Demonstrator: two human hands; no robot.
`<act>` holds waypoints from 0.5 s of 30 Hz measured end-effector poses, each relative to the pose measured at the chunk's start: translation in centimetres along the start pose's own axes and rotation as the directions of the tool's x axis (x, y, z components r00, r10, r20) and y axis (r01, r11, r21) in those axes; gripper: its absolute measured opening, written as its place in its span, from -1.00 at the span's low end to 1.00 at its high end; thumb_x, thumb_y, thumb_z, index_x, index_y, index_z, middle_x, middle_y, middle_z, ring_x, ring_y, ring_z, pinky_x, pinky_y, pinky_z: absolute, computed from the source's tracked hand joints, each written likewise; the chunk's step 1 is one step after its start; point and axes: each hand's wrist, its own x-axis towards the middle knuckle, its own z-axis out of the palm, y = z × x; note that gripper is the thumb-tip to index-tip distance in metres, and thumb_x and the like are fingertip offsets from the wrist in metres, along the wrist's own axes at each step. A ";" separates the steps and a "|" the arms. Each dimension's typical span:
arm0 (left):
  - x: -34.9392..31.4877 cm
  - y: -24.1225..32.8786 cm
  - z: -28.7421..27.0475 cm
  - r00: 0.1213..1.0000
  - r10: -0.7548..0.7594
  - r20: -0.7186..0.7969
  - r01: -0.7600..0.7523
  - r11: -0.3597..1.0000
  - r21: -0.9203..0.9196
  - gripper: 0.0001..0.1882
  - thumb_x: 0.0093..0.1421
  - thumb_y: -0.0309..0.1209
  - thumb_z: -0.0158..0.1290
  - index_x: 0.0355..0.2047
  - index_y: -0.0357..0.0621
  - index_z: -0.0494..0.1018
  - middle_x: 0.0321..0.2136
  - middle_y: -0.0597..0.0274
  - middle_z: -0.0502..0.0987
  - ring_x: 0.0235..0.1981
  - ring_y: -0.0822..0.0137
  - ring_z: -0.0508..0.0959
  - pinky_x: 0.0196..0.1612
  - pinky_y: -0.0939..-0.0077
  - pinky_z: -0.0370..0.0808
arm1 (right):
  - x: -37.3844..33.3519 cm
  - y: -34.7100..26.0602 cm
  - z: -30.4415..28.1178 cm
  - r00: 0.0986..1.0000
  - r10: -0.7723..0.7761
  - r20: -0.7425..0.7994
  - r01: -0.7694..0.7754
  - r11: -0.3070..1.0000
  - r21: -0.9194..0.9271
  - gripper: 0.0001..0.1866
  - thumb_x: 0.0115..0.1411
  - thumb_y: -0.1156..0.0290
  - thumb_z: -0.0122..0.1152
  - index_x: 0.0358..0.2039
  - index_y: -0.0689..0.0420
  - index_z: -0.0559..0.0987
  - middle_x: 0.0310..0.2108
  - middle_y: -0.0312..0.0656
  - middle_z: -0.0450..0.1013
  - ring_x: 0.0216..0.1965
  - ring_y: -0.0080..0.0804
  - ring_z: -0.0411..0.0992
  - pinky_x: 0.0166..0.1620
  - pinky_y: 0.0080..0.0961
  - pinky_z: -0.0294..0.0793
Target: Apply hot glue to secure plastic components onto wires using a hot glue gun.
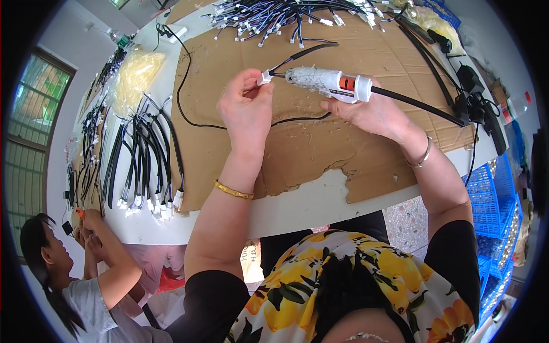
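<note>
Between the thumb and fingers of my left hand (247, 108) is a small white plug connector (264, 78). A short black-sleeved wire harness (303, 52) runs from it up and to the right. My right hand (372, 117) is closed around a white hot glue gun (317, 79), whose barrel looks wrapped and smeared. The gun's nozzle points left, at or very near the wires where they enter the connector. Out of its back end sticks a long black glue stick (417, 104). Both hands are above a brown cardboard sheet (320, 148).
A heap of wire harnesses (274, 17) lies at the far edge. More harnesses (146, 154) and a clear plastic bag (134, 80) are on the left. A black power cord (186, 86) loops over the cardboard. Blue crates (486, 200) stand at right. A co-worker (74, 286) works at lower left.
</note>
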 end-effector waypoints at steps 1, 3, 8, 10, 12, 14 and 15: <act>0.0 0.0 0.0 1.000 -0.002 0.001 0.002 1.000 0.000 -0.78 -0.14 -0.65 0.14 -0.41 -0.25 0.45 -0.49 0.14 0.49 -0.53 0.44 0.51 -0.44 0.63 0.47 | 0.0 0.0 0.0 1.000 0.001 -0.002 -0.001 1.000 0.007 -0.70 0.01 0.25 0.23 -0.34 0.20 0.51 -0.52 -0.20 0.47 -0.50 -0.54 0.37 -0.33 -0.58 0.39; 0.1 0.0 -0.1 1.000 -0.008 0.008 0.008 1.000 0.003 -0.78 -0.14 -0.65 0.13 -0.40 -0.26 0.45 -0.49 0.14 0.49 -0.52 0.45 0.50 -0.43 0.64 0.46 | 0.1 -0.1 0.0 1.000 0.004 0.002 -0.004 1.000 -0.008 -0.70 0.01 0.24 0.23 -0.33 0.19 0.51 -0.53 -0.20 0.46 -0.50 -0.54 0.37 -0.33 -0.58 0.39; 0.1 -0.1 0.0 1.000 -0.017 0.024 0.018 0.999 -0.030 -0.78 -0.13 -0.65 0.13 -0.40 -0.27 0.45 -0.48 0.15 0.50 -0.51 0.47 0.50 -0.43 0.64 0.46 | 0.1 0.0 -0.1 1.000 0.010 0.008 -0.010 1.000 -0.022 -0.63 0.01 0.19 0.19 -0.28 0.23 0.49 -0.52 -0.10 0.46 -0.51 -0.39 0.41 -0.33 -0.50 0.41; 0.1 -0.1 0.0 0.999 -0.017 0.028 0.018 0.999 -0.032 -0.78 -0.13 -0.65 0.13 -0.40 -0.28 0.45 -0.48 0.15 0.50 -0.51 0.47 0.50 -0.42 0.65 0.46 | 0.0 0.0 -0.1 1.000 0.021 0.018 -0.021 1.000 0.012 -0.69 0.02 0.21 0.22 -0.31 0.17 0.52 -0.50 -0.20 0.47 -0.47 -0.50 0.39 -0.28 -0.57 0.39; 0.1 -0.1 0.0 1.000 -0.011 0.027 0.011 1.000 -0.017 -0.78 -0.13 -0.65 0.13 -0.40 -0.27 0.45 -0.49 0.15 0.50 -0.51 0.47 0.50 -0.42 0.65 0.46 | -0.1 -0.3 -0.1 1.000 0.012 0.008 -0.012 1.000 -0.019 -0.69 0.02 0.20 0.22 -0.30 0.16 0.52 -0.48 -0.20 0.47 -0.45 -0.49 0.40 -0.27 -0.57 0.38; 0.1 -0.2 0.0 1.000 -0.012 0.027 0.013 1.000 -0.015 -0.78 -0.13 -0.65 0.13 -0.40 -0.27 0.45 -0.50 0.15 0.50 -0.51 0.47 0.50 -0.43 0.65 0.46 | -0.2 -0.4 -0.1 1.000 0.001 -0.001 -0.001 0.999 -0.051 -0.69 0.02 0.20 0.21 -0.30 0.15 0.52 -0.47 -0.20 0.48 -0.43 -0.49 0.40 -0.25 -0.58 0.38; 0.1 -0.2 -0.1 1.000 -0.014 0.028 0.014 1.000 -0.014 -0.78 -0.13 -0.65 0.13 -0.40 -0.27 0.44 -0.50 0.16 0.50 -0.51 0.47 0.50 -0.43 0.65 0.46 | -0.2 -0.4 -0.1 1.000 0.018 0.013 -0.017 0.999 -0.026 -0.69 0.03 0.20 0.21 -0.29 0.14 0.52 -0.46 -0.20 0.48 -0.43 -0.48 0.40 -0.24 -0.58 0.37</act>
